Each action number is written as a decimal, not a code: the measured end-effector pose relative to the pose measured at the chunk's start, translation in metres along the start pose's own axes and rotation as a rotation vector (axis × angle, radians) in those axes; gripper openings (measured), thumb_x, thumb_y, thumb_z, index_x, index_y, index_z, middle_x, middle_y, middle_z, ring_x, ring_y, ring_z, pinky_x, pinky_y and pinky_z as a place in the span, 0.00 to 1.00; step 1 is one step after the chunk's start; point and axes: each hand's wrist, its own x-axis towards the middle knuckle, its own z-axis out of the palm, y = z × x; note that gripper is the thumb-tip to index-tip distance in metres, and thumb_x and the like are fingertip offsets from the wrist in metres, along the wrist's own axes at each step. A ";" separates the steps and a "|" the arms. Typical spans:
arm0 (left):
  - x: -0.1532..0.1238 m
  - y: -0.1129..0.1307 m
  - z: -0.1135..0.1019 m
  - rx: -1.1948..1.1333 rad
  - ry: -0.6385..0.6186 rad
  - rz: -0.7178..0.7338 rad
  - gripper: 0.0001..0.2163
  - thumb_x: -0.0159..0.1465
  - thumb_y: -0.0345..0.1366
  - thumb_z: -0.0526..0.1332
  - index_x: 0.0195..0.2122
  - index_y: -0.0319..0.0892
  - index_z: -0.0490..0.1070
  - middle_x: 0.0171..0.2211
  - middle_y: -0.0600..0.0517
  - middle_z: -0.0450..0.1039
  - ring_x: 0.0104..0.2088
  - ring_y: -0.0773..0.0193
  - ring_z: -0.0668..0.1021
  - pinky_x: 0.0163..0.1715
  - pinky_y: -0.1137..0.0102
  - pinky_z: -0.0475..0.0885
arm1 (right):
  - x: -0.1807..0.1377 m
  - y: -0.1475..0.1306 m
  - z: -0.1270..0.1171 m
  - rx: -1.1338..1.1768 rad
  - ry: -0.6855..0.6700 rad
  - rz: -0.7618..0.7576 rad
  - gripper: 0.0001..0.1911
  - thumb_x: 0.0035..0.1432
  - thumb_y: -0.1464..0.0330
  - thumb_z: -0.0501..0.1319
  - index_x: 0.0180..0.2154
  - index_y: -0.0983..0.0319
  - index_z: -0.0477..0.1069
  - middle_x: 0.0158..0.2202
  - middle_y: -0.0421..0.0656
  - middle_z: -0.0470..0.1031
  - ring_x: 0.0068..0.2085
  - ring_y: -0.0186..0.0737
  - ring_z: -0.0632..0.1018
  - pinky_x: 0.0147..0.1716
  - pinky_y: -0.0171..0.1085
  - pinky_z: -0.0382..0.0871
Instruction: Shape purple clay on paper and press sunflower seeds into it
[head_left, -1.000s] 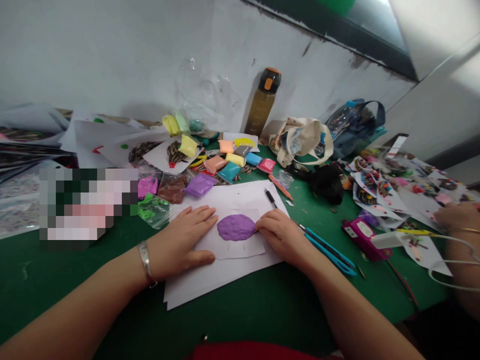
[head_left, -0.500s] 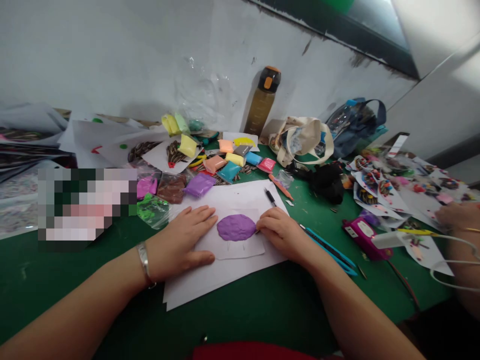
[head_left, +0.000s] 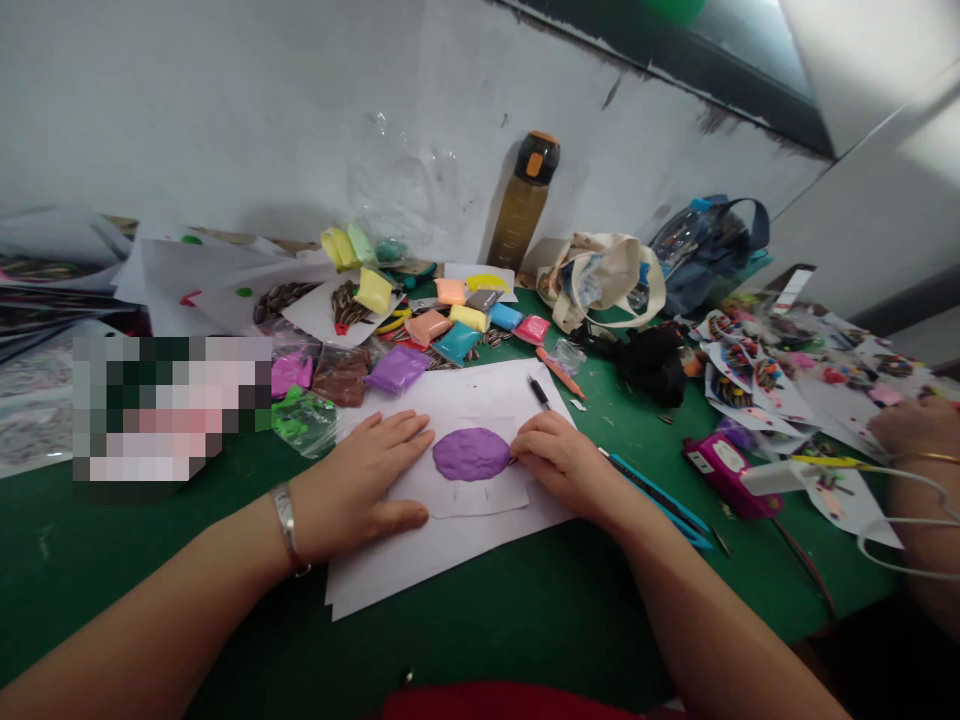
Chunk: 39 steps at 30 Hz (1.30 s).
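A flat oval of purple clay [head_left: 472, 455] lies on a small white sheet [head_left: 420, 500] with two short pencil strokes below the oval. Under it are larger sheets of white paper [head_left: 360, 580]. My left hand [head_left: 367, 485] rests flat on the paper at the left of the clay, fingers spread. At the clay's right edge, my right hand [head_left: 555, 460] is closed in a pinch on a small sunflower seed, mostly hidden by the fingertips. A black pen [head_left: 538, 392] lies just beyond the right hand, and a blue-edged tool [head_left: 660, 500] lies beside that wrist.
Coloured clay packets [head_left: 457, 342] and loose seeds lie behind the paper. A bottle [head_left: 525, 200] and a cloth bag [head_left: 600, 280] stand by the wall. To the right are a magenta device [head_left: 727, 475] with a cable, decorated papers [head_left: 750, 375] and another person's arm [head_left: 926, 470].
Almost nothing differs. Both hands keep their places at the clay, and the whole view has shifted very slightly.
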 end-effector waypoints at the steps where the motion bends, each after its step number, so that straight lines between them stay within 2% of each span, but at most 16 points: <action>1: 0.000 0.000 0.000 0.000 0.003 0.002 0.35 0.60 0.51 0.58 0.64 0.39 0.55 0.67 0.44 0.48 0.66 0.48 0.52 0.64 0.52 0.45 | -0.001 -0.003 0.000 -0.009 -0.011 -0.002 0.09 0.62 0.76 0.55 0.38 0.60 0.73 0.37 0.45 0.73 0.41 0.41 0.70 0.42 0.40 0.65; 5: -0.001 0.000 0.001 0.002 0.011 0.007 0.35 0.60 0.51 0.58 0.64 0.39 0.55 0.66 0.43 0.48 0.66 0.48 0.52 0.64 0.52 0.46 | -0.002 -0.010 0.003 -0.073 -0.048 -0.016 0.10 0.62 0.75 0.55 0.39 0.59 0.73 0.38 0.44 0.73 0.42 0.42 0.69 0.43 0.41 0.63; 30: -0.001 0.001 -0.001 -0.012 0.030 0.019 0.34 0.60 0.51 0.59 0.63 0.39 0.56 0.66 0.42 0.50 0.66 0.47 0.54 0.63 0.50 0.47 | -0.003 -0.030 0.012 -0.152 -0.001 -0.016 0.09 0.62 0.74 0.55 0.38 0.60 0.73 0.35 0.44 0.72 0.39 0.41 0.67 0.39 0.41 0.60; 39: -0.001 0.002 0.000 0.004 0.011 0.005 0.34 0.60 0.51 0.59 0.64 0.40 0.55 0.66 0.43 0.49 0.66 0.48 0.52 0.64 0.52 0.46 | -0.001 -0.038 0.017 -0.194 0.023 -0.006 0.09 0.61 0.75 0.55 0.36 0.61 0.73 0.34 0.44 0.72 0.39 0.41 0.67 0.39 0.41 0.58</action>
